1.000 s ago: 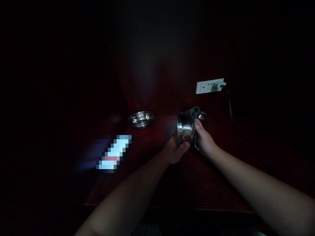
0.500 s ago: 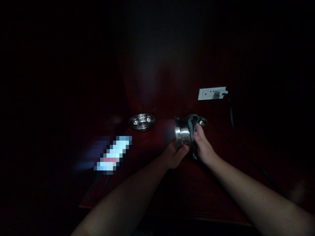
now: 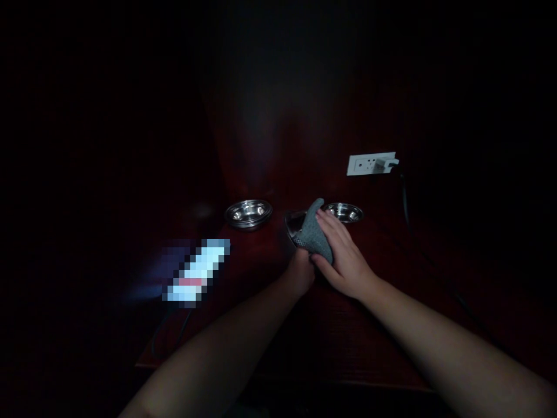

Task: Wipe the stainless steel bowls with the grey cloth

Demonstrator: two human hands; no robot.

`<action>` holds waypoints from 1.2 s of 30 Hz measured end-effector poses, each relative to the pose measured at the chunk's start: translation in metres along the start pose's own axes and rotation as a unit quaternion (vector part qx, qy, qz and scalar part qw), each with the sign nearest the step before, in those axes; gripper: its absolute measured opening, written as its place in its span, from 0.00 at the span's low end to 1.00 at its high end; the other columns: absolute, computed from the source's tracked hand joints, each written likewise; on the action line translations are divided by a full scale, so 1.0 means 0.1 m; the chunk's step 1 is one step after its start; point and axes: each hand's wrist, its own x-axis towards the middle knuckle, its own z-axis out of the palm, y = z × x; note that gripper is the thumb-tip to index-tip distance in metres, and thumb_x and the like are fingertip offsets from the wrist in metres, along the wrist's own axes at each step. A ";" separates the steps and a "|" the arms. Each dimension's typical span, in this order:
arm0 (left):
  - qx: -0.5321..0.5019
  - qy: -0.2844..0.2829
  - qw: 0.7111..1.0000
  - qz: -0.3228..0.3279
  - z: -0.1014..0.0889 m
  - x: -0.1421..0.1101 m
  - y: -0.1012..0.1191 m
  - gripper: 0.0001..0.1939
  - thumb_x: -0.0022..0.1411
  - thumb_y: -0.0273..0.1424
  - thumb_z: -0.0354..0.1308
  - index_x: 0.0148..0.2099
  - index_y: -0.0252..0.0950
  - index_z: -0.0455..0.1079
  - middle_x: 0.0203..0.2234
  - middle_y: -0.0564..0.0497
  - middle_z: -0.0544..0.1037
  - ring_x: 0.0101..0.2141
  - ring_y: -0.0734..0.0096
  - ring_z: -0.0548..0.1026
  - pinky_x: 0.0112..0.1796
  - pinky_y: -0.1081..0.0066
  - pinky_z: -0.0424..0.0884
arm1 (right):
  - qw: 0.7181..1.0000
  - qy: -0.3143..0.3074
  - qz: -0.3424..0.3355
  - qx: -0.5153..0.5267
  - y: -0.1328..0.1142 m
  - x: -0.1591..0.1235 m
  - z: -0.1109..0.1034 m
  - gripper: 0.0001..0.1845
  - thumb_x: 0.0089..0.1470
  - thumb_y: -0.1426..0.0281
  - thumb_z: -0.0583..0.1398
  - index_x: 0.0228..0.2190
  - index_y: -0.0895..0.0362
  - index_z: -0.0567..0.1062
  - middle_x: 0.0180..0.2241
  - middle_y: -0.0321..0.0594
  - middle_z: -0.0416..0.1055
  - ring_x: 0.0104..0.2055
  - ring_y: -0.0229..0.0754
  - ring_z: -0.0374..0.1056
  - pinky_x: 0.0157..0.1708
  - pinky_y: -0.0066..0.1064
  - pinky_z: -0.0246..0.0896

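Observation:
My left hand (image 3: 301, 271) is closed on a shiny steel bowl (image 3: 294, 223), gripping it from below; its fingers are mostly hidden. Spread over the bowl is a grey cloth (image 3: 317, 238), covering much of it. My right hand (image 3: 347, 255) presses that cloth onto the bowl, thumb low and fingers laid along the top. Behind to the left sits a small stack of steel bowls (image 3: 248, 222). Just beyond my right fingers rests another shallow steel bowl (image 3: 349, 213).
A glowing phone (image 3: 198, 273), blurred into blocks, lies on the left of the dark red table (image 3: 339, 342) with a thin cable. A white socket plate (image 3: 360, 165) with a plug is on the back wall, its black cord (image 3: 405, 203) running down the right side.
The bowl has turned in my left hand, its side now mostly covered. My right hand has brought the cloth over it, and the shallow bowl behind shows more fully.

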 end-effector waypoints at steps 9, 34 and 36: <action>0.011 -0.023 0.999 0.019 0.04 0.07 0.10 0.26 0.62 0.46 0.44 0.56 0.36 0.65 0.53 0.44 0.71 0.55 0.58 0.67 0.52 0.59 0.66 | 0.996 -0.023 0.032 0.075 0.15 -0.01 0.02 0.37 0.59 0.57 0.53 0.65 0.50 0.46 0.67 0.43 0.46 0.68 0.54 0.41 0.64 0.57 0.41; 0.300 -0.239 0.922 0.057 -0.17 0.06 -0.03 0.23 0.56 0.28 0.58 0.55 0.34 0.64 0.51 0.41 0.72 0.50 0.60 0.72 0.53 0.56 0.66 | 0.926 0.094 0.259 0.259 0.28 -0.04 0.11 0.28 0.58 0.50 0.50 0.56 0.50 0.62 0.57 0.44 0.63 0.59 0.51 0.59 0.60 0.51 0.49; 0.334 -0.228 0.912 0.070 -0.19 0.07 -0.04 0.22 0.59 0.30 0.56 0.56 0.35 0.62 0.50 0.41 0.73 0.49 0.60 0.73 0.52 0.57 0.67 | 0.920 0.101 0.277 0.260 0.30 -0.03 0.12 0.28 0.58 0.49 0.49 0.55 0.49 0.63 0.56 0.42 0.65 0.58 0.51 0.61 0.60 0.51 0.50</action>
